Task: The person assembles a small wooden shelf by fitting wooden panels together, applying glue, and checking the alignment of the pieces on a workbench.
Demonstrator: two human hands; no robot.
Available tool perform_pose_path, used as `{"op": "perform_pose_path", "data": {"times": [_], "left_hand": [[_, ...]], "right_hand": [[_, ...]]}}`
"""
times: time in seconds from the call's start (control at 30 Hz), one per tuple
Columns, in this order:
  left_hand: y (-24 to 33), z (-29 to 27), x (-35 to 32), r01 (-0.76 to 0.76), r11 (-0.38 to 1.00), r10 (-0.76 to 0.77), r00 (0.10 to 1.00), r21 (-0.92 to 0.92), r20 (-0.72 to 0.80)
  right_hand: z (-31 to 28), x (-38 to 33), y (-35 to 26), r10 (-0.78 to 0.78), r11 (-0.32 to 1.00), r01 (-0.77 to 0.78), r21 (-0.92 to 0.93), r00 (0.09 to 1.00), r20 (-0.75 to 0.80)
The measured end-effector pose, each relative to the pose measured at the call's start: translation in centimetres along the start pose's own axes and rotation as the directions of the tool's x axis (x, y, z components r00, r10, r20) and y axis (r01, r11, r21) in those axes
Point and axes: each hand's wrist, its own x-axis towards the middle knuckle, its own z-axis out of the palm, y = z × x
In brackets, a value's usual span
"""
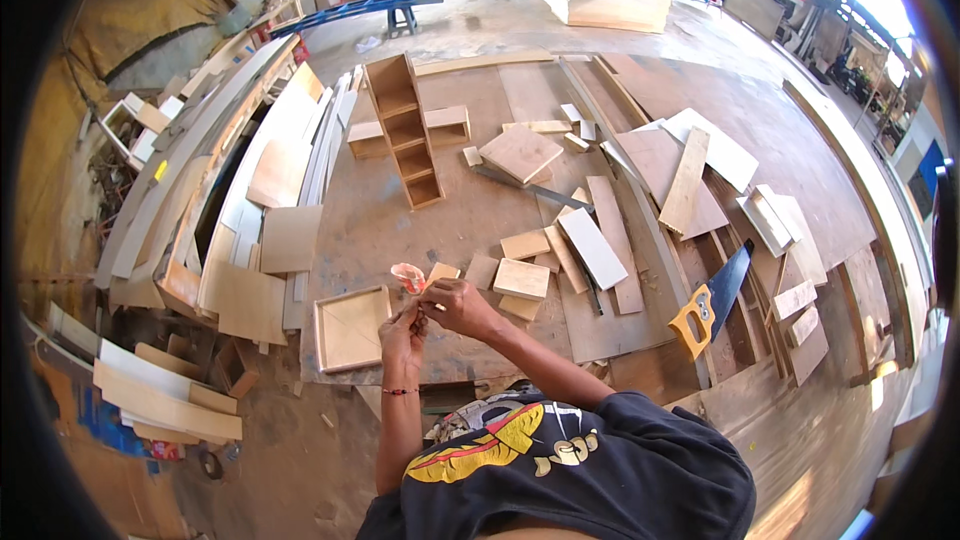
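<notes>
My left hand point(403, 333) and my right hand point(458, 306) meet above the near edge of the work table, fingers closed and pinched together. From the left hand's fingertips sticks up a small crumpled plastic packet point(408, 276), clear with red. My right hand's fingertips press close against its lower end; what they pinch is hidden. Just left of the hands lies a shallow wooden tray point(318, 335). Beyond them stands a tall, narrow wooden shelf unit point(410, 155) with open compartments. Small wood blocks point(521, 279) lie right of my right hand.
A handsaw point(712, 302) with a yellow handle rests at the right among board offcuts point(685, 183). Long planks and panels point(240, 210) are stacked along the left. A large wooden box point(618, 2) and a blue trestle point(400, 15) stand farther back.
</notes>
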Motion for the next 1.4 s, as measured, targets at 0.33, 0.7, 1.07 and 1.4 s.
{"op": "perform_pose_path", "data": {"times": [0.33, 0.7, 1.07, 1.4], "left_hand": [[5.8, -6.1, 1.5, 0.104, 0.989, -0.093, 0.99, -0.101, 0.11], [6.1, -5.3, 2.8, 0.3, 0.953, -0.299, 0.92, 0.035, 0.253], [-0.9, 1.8, 2.0, 0.46, 0.845, -0.535, 0.701, 0.274, 0.472], [-6.7, 8.1, -2.0, 0.494, 0.757, -0.651, 0.519, 0.427, 0.553]], "right_hand": [[7.3, 2.9, -3.4, -0.03, 0.996, 0.02, -0.084, 0.992, -0.12], [7.9, 1.3, -4.6, 0.064, 0.958, -0.156, -0.241, 0.935, -0.35], [0.1, -5.0, -5.7, 0.263, 0.843, -0.472, -0.259, 0.78, -0.568], [-6.7, -10.2, -8.6, 0.403, 0.776, -0.629, -0.053, 0.559, -0.725]]}}
